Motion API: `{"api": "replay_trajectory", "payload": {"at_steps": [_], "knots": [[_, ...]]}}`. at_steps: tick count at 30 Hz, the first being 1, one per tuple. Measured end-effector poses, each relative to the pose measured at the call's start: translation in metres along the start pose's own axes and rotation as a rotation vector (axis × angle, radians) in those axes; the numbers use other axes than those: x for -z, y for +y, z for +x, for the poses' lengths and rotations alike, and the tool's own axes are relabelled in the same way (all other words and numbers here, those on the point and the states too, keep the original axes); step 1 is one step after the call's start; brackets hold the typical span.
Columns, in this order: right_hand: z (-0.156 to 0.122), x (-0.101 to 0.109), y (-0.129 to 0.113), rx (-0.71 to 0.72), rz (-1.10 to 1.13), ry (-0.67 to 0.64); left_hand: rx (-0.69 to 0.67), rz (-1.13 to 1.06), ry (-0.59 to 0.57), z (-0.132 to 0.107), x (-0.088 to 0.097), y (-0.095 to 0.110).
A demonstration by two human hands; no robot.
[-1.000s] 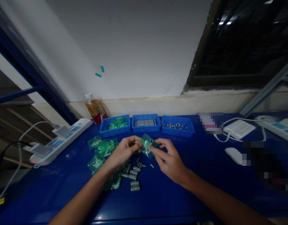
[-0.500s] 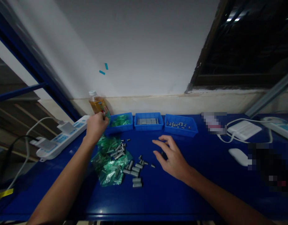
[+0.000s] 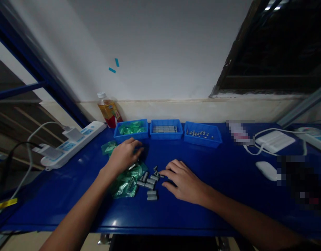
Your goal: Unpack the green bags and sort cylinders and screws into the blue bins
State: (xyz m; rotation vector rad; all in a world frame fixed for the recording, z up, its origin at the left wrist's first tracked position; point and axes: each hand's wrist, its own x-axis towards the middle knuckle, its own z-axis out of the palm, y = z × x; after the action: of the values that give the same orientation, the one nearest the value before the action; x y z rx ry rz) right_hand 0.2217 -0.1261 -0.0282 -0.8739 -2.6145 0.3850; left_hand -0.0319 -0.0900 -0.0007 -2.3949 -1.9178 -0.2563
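Observation:
My left hand [image 3: 126, 153] is over the green plastic bags [image 3: 125, 184], palm down, with its fingers apart and bent; no object shows in it. Below and beside it lie metal cylinders [image 3: 149, 185], some on the bags and some on the blue table. My right hand [image 3: 180, 179] is just right of these pieces, thumb and fingers apart. Its fingertips are close to small screws [image 3: 156, 172] lying in a cluster; whether they touch one is hard to make out.
Behind the hands stand three blue bins: one with green bags [image 3: 131, 135], one with rows of metal cylinders [image 3: 165, 136] and one with screws [image 3: 203, 140]. A drink bottle [image 3: 108, 109] stands at the back left, near a power strip [image 3: 74, 146]. White chargers [image 3: 276, 142] and cables lie right.
My left hand has come from the left bin towards me and right, over the bags; the green piece at its fingers no longer shows. My right hand has moved left to the screws.

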Motion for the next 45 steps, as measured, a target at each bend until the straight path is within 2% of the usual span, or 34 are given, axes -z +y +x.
{"api": "replay_trajectory", "payload": {"at_steps": [2, 5, 9, 12, 14, 16, 19, 24, 28, 30, 32, 36, 39, 42, 45], "knots": [[0.0, -0.004, 0.002, -0.038, -0.03, 0.032, 0.026, 0.045, -0.06, 0.002, -0.01, 0.004], [0.001, -0.007, 0.007, -0.097, -0.084, 0.104, 0.072, 0.072, -0.071, 0.009, -0.02, 0.005], [0.003, -0.006, 0.013, -0.099, -0.065, 0.181, 0.025, 0.017, -0.037, 0.013, -0.018, 0.009], [0.005, -0.004, 0.016, -0.094, -0.003, 0.273, -0.078, -0.335, -0.057, 0.009, -0.011, 0.024], [0.006, -0.003, 0.016, -0.073, 0.024, 0.345, -0.132, -0.674, -0.111, 0.004, -0.006, 0.04], [0.006, -0.002, 0.017, -0.03, 0.042, 0.39, -0.183, -0.918, -0.195, -0.001, -0.004, 0.055], [0.006, 0.0, 0.018, 0.022, 0.062, 0.403, -0.234, -1.128, -0.285, -0.006, -0.005, 0.068], [0.005, 0.0, 0.017, 0.021, 0.079, 0.38, -0.198, -1.318, -0.305, -0.01, -0.012, 0.067], [0.006, -0.002, 0.016, 0.016, 0.059, 0.352, -0.172, -1.274, -0.302, -0.01, -0.014, 0.067], [0.009, 0.001, 0.02, -0.007, 0.044, 0.368, -0.147, -1.166, -0.279, -0.011, -0.013, 0.068], [0.013, 0.012, 0.03, -0.039, 0.002, 0.437, -0.15, -1.011, -0.241, -0.013, -0.01, 0.07], [0.012, 0.046, 0.073, -0.189, -0.193, 0.647, -0.375, -0.645, -0.187, -0.022, -0.005, 0.075], [0.004, 0.062, 0.113, -0.382, -0.322, 0.703, -0.505, -0.423, -0.217, -0.029, -0.005, 0.08], [-0.004, 0.061, 0.141, -0.527, -0.354, 0.692, -0.528, -0.314, -0.234, -0.033, -0.009, 0.084], [-0.008, 0.054, 0.153, -0.599, -0.335, 0.662, -0.533, -0.292, -0.226, -0.033, -0.015, 0.084]]}}
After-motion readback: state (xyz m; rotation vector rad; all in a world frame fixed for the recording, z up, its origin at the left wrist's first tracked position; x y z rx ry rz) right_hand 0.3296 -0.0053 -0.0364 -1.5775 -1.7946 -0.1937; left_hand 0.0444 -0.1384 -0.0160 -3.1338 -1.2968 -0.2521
